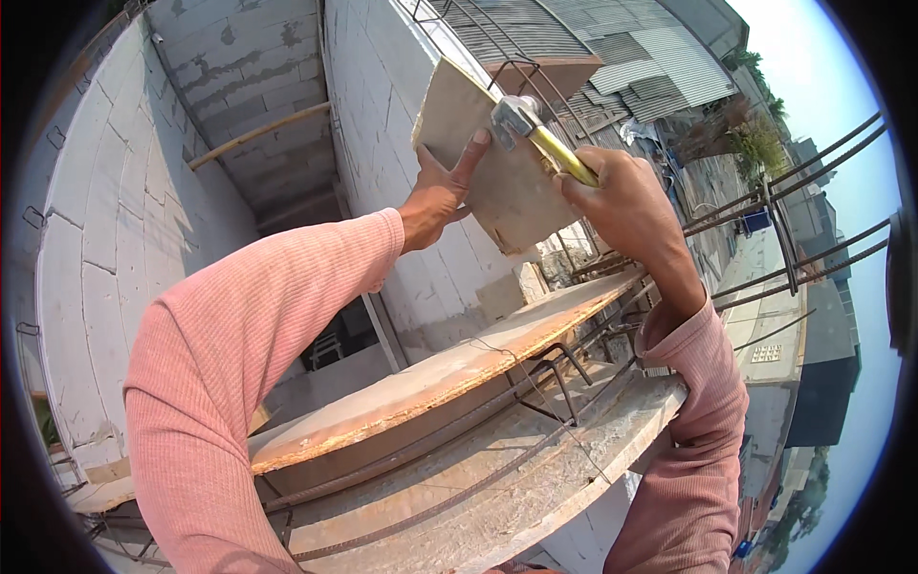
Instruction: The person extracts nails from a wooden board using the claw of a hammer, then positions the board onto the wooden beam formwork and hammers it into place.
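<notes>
My right hand (pixel 617 196) is wrapped round the yellow handle of a hammer (pixel 562 155). The metal hammer head lies against or just in front of the upper right part of a greyish plywood board (pixel 521 196). My left hand (pixel 440 196) grips that board at its left edge, thumb across the face and some fingers hidden. The board stands tilted at the corner of a white block wall (pixel 378 143). Below both hands runs a long plywood formwork panel (pixel 449 383) with a rough, splintered edge.
Bent steel rebar (pixel 555 373) sits between the long panel and a concrete-stained ledge (pixel 535 488). More rebar (pixel 813 177) juts out at the right. A wooden pole (pixel 258 137) spans the space between block walls. Corrugated roofs (pixel 660 67) lie beyond, lower down.
</notes>
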`<state>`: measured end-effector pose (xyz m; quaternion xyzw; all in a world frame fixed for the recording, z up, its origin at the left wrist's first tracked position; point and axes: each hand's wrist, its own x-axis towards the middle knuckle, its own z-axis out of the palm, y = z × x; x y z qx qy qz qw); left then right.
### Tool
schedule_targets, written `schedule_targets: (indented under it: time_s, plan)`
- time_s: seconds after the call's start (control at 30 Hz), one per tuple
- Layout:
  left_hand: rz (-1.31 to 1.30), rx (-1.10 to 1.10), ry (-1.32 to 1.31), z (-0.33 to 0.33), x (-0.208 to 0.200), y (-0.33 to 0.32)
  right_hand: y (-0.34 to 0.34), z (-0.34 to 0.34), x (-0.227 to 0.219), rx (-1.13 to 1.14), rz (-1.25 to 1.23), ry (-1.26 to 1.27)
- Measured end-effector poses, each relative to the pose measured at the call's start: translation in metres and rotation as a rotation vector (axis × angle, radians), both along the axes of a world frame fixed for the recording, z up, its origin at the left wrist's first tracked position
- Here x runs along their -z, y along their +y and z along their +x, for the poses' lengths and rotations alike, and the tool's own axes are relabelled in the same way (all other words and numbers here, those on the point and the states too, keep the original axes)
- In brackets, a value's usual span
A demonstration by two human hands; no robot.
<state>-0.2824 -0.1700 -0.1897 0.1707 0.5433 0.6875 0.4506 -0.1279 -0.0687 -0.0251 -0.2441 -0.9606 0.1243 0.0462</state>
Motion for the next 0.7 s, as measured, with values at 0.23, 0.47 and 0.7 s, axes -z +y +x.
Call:
schedule_targets:
  time_s: [0.23,0.47,0.7]
  plan:
    - [0.020,0.057,0.056,-0.008,0.020,0.015,-0.007,-0.006,0.002,-0.019,0.075,-0.013]
    - [0.064,0.192,-0.027,-0.007,0.009,0.008,-0.006,-0.007,0.005,-0.020,0.092,0.028]
    - [0.048,-0.075,0.206,-0.013,-0.010,0.020,-0.018,-0.004,0.001,0.031,0.150,0.249]
